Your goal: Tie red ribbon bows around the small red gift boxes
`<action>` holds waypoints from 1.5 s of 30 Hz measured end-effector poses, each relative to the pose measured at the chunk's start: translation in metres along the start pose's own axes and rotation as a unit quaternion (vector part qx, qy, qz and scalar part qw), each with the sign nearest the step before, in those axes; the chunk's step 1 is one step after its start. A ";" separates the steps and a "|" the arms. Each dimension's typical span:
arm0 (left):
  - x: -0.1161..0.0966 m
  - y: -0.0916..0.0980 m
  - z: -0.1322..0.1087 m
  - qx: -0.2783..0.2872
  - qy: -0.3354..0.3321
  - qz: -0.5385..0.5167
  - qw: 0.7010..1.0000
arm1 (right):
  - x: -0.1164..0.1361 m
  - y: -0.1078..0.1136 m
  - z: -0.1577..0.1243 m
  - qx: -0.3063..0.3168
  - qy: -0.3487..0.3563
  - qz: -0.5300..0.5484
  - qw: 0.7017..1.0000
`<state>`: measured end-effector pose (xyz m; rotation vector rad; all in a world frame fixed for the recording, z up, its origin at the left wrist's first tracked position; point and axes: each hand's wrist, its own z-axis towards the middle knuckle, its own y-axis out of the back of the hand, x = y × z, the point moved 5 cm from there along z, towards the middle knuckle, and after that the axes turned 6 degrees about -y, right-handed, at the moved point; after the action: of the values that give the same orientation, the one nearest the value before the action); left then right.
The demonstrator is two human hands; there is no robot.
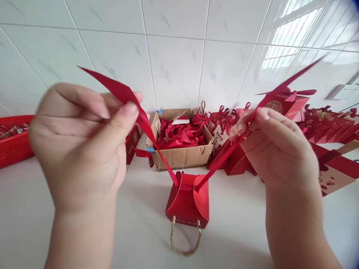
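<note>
A small red gift box (pixel 186 203) stands on the white table, its curved top flaps folded together. A twisted rope handle (pixel 185 254) hangs from its near side. One red ribbon (pixel 157 146) threads through holes in the flaps, and its two ends spread upward in a V. My left hand (pixel 89 138) pinches the left end between thumb and fingers. On the other side, my right hand (pixel 276 145) pinches the right end. Both free tips stick out past my fingers. Each hand is above the box, apart from it.
Behind the box sits a cardboard carton (pixel 183 157) heaped with red ribbons (pixel 182 136), blue clips on its edge. Several red boxes with bows (pixel 331 125) crowd the right side. A red tray (pixel 17 144) lies far left. A tiled wall (pixel 176 56) rises behind.
</note>
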<state>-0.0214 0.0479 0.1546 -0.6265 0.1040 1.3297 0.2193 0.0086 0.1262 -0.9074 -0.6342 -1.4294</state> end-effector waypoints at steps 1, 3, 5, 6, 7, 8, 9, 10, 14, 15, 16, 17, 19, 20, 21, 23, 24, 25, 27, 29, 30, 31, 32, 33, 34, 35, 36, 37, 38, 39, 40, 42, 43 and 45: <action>0.000 -0.003 -0.002 0.011 -0.013 0.003 1.000 | -0.001 -0.001 0.000 -0.008 -0.006 -0.004 1.000; 0.001 -0.008 -0.006 0.025 -0.019 0.018 0.999 | -0.004 -0.003 0.000 -0.028 -0.009 -0.018 0.999; 0.004 -0.009 -0.009 0.019 -0.003 0.035 0.999 | -0.005 -0.004 -0.001 -0.047 -0.001 -0.034 0.998; 0.004 -0.009 -0.011 0.015 0.003 0.039 0.999 | -0.005 -0.004 -0.001 -0.056 0.005 -0.042 0.998; 0.005 -0.010 -0.012 0.012 0.009 0.042 0.999 | -0.006 -0.003 -0.001 -0.067 0.011 -0.049 0.997; 0.004 -0.010 -0.013 0.011 0.011 0.047 0.999 | -0.006 -0.002 -0.001 -0.076 0.016 -0.053 0.996; 0.004 -0.011 -0.013 0.009 0.008 0.054 0.998 | -0.005 -0.001 -0.001 -0.085 0.022 -0.056 0.995; 0.002 -0.011 -0.014 0.010 -0.001 0.065 0.998 | -0.005 0.001 -0.001 -0.092 0.027 -0.058 0.994; -0.003 -0.013 -0.015 0.018 -0.030 0.109 0.993 | -0.004 0.002 -0.001 -0.105 0.026 -0.056 0.993; -0.002 -0.014 -0.015 0.025 -0.017 0.099 0.995 | -0.004 0.002 -0.001 -0.105 0.022 -0.051 0.993; 0.000 -0.014 -0.015 0.036 0.010 0.074 0.997 | -0.004 0.002 -0.001 -0.104 0.018 -0.047 0.993; 0.002 -0.016 -0.015 0.051 0.042 0.037 0.997 | -0.004 0.001 -0.001 -0.102 0.015 -0.043 0.994; 0.005 -0.018 -0.016 0.082 0.101 -0.043 0.991 | -0.003 0.000 -0.002 -0.097 0.014 -0.042 0.994; 0.006 -0.020 -0.016 0.094 0.121 -0.076 0.985 | -0.003 0.000 -0.003 -0.095 0.014 -0.044 0.994; 0.005 -0.021 -0.016 0.102 0.133 -0.096 0.981 | -0.003 0.000 -0.003 -0.094 0.014 -0.045 0.994; 0.003 -0.021 -0.016 0.106 0.138 -0.097 0.980 | -0.004 0.000 -0.004 -0.094 0.013 -0.046 0.994; 0.001 -0.021 -0.016 0.103 0.134 -0.086 0.982 | -0.004 0.001 -0.004 -0.095 0.011 -0.047 0.994; 0.000 -0.020 -0.016 0.099 0.129 -0.070 0.984 | -0.004 0.001 -0.004 -0.095 0.010 -0.048 0.994; 0.000 -0.020 -0.017 0.094 0.125 -0.045 0.987 | -0.004 0.002 -0.004 -0.096 0.009 -0.051 0.994; 0.002 -0.020 -0.018 0.111 0.130 -0.053 0.984 | -0.004 0.002 -0.004 -0.096 0.011 -0.051 0.994; 0.002 -0.021 -0.018 0.126 0.134 -0.067 0.981 | -0.004 0.002 -0.004 -0.096 0.012 -0.049 0.994; 0.003 -0.022 -0.018 0.143 0.137 -0.084 0.977 | -0.003 0.002 -0.003 -0.096 0.012 -0.045 0.994; 0.004 -0.023 -0.018 0.156 0.141 -0.099 0.973 | -0.003 0.002 -0.003 -0.095 0.010 -0.042 0.994; 0.005 -0.023 -0.018 0.164 0.144 -0.110 0.970 | -0.003 0.002 -0.003 -0.095 0.008 -0.039 0.995; 0.006 -0.023 -0.018 0.165 0.149 -0.115 0.968 | -0.003 0.002 -0.003 -0.095 0.006 -0.037 0.995; 0.007 -0.023 -0.018 0.161 0.156 -0.116 0.968 | -0.003 0.002 -0.003 -0.095 0.006 -0.035 0.995; 0.009 -0.023 -0.017 0.154 0.164 -0.117 0.967 | -0.003 0.002 -0.003 -0.094 0.005 -0.033 0.995; 0.011 -0.023 -0.017 0.148 0.172 -0.117 0.967 | -0.003 0.002 -0.003 -0.093 0.006 -0.033 0.995; 0.012 -0.023 -0.017 0.143 0.179 -0.116 0.966 | -0.003 0.002 -0.003 -0.092 0.006 -0.033 0.995; 0.013 -0.023 -0.016 0.137 0.184 -0.116 0.966 | -0.003 0.001 -0.003 -0.092 0.008 -0.033 0.995; 0.015 -0.023 -0.016 0.130 0.186 -0.115 0.967 | -0.003 0.001 -0.003 -0.093 0.009 -0.034 0.995; 0.016 -0.024 -0.015 0.117 0.187 -0.117 0.968 | -0.004 0.001 -0.003 -0.094 0.007 -0.034 0.995; 0.017 -0.025 -0.015 0.111 0.186 -0.119 0.969 | -0.004 0.001 -0.003 -0.095 0.004 -0.033 0.995; 0.018 -0.026 -0.015 0.097 0.186 -0.121 0.970 | -0.005 0.000 -0.002 -0.096 -0.002 -0.029 0.995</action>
<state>0.0114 0.0535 0.1443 -0.6915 0.4445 0.9421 0.2190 0.0095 0.1212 -1.0502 -0.5366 -1.5598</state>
